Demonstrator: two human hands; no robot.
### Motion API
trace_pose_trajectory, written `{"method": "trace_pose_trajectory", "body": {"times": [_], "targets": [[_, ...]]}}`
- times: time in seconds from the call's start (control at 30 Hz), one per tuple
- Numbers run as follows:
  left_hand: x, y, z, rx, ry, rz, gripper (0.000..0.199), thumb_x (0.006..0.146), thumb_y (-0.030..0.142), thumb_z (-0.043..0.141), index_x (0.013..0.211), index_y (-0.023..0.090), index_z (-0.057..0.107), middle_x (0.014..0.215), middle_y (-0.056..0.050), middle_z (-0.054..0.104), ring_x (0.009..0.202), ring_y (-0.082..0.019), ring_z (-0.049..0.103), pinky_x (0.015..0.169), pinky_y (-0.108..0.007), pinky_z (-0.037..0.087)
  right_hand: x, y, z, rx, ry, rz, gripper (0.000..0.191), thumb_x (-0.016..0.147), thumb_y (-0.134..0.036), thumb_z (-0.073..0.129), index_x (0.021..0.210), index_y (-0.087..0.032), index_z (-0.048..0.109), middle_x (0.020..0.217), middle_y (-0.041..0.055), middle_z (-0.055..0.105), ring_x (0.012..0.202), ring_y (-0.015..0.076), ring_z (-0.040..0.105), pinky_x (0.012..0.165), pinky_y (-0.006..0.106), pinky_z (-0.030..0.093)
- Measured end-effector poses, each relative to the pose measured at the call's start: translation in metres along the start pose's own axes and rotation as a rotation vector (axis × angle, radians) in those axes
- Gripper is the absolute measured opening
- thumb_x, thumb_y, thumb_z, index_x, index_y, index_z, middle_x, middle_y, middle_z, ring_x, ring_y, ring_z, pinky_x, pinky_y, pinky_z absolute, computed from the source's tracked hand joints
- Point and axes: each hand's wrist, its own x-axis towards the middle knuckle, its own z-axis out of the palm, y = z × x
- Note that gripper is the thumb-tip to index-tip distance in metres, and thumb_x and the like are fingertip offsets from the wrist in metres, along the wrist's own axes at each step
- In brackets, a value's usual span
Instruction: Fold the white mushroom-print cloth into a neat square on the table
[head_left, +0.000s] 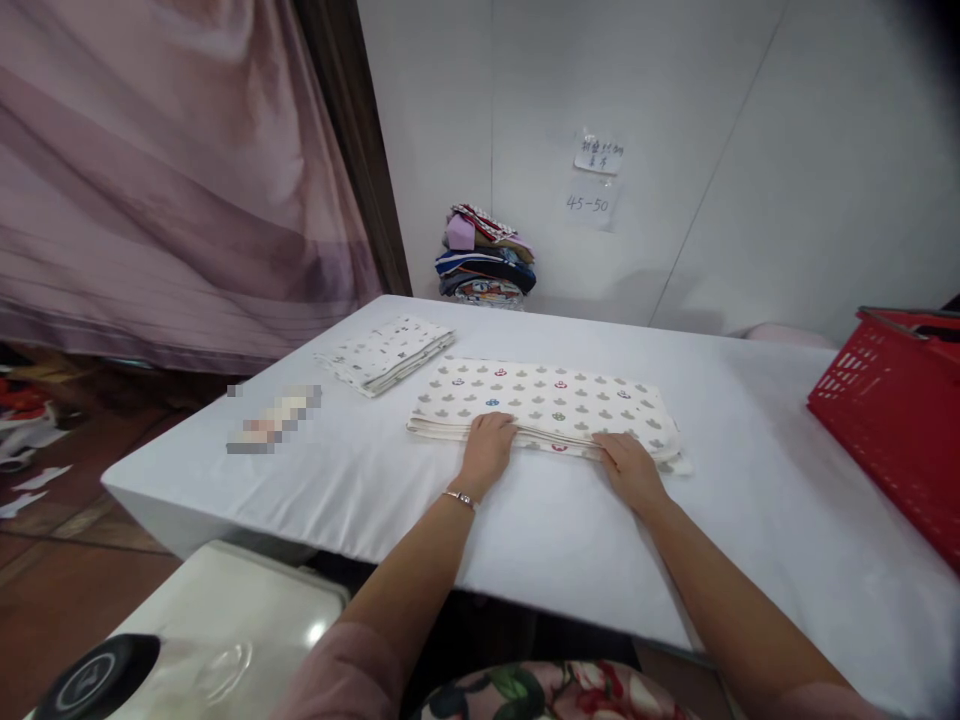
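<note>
Your left hand (pixel 490 447) and right hand (pixel 631 472) contact the near edge of the white, motif-printed rectangular cloth (pixel 551 400), already layered on the white-covered table (pixel 757 480), grip indeterminable, beside a folded, white patterned cloth (pixel 397 345).

It looks like a small textile workroom: folded printed cloth (pixel 551 400) lies on a white-covered table (pixel 757 440), with a stack of folded fabrics (pixel 487 262) behind it. Handwritten paper signs (pixel 592 180) on the panel wall (pixel 675 110) and a red plastic basket (pixel 892 410) suit a working area.
</note>
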Motion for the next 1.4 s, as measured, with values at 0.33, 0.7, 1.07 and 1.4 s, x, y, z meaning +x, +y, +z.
{"method": "trace_pose_trajectory", "body": {"times": [0.33, 0.7, 1.07, 1.4], "targets": [[-0.003, -0.01, 0.002, 0.1, -0.066, 0.155, 0.02, 0.089, 0.011, 0.042, 0.087, 0.019, 0.06, 0.09, -0.003, 0.065, 0.088, -0.017, 0.055, 0.09, -0.036, 0.036, 0.0, -0.002, 0.001, -0.027, -0.042, 0.027, 0.028, 0.093, -0.025, 0.038, 0.107, -0.019, 0.061, 0.1, 0.0085, 0.064, 0.092, 0.0223, 0.055, 0.081, 0.037, 0.044], [0.0, -0.012, 0.008, 0.13, -0.047, 0.178, 0.015, 0.085, 0.008, 0.045, 0.082, 0.018, 0.056, 0.08, -0.004, 0.061, 0.08, -0.018, 0.052, 0.08, -0.034, 0.038, 0.051, -0.066, 0.016, -0.073, -0.243, -0.043, 0.023, 0.092, -0.02, 0.042, 0.108, -0.019, 0.058, 0.105, 0.0077, 0.062, 0.096, 0.0206, 0.05, 0.082, 0.033, 0.034], [-0.001, -0.008, 0.007, 0.097, -0.091, 0.108, 0.014, 0.089, 0.015, 0.043, 0.083, 0.019, 0.055, 0.082, -0.003, 0.061, 0.084, -0.018, 0.052, 0.082, -0.034, 0.036, 0.068, -0.082, 0.054, -0.048, -0.247, -0.016, 0.02, 0.091, -0.019, 0.044, 0.1, -0.018, 0.062, 0.096, 0.007, 0.061, 0.089, 0.0206, 0.048, 0.077, 0.032, 0.033], [-0.015, -0.043, -0.023, 0.088, -0.066, -0.021, 0.01, 0.088, 0.019, 0.048, 0.09, 0.02, 0.058, 0.103, -0.003, 0.063, 0.1, -0.018, 0.053, 0.091, -0.037, 0.036, 0.064, -0.079, 0.058, 0.024, -0.16, -0.023, 0.024, 0.092, -0.022, 0.041, 0.098, -0.019, 0.063, 0.096, 0.0078, 0.061, 0.088, 0.0211, 0.049, 0.077, 0.033, 0.036]]}}
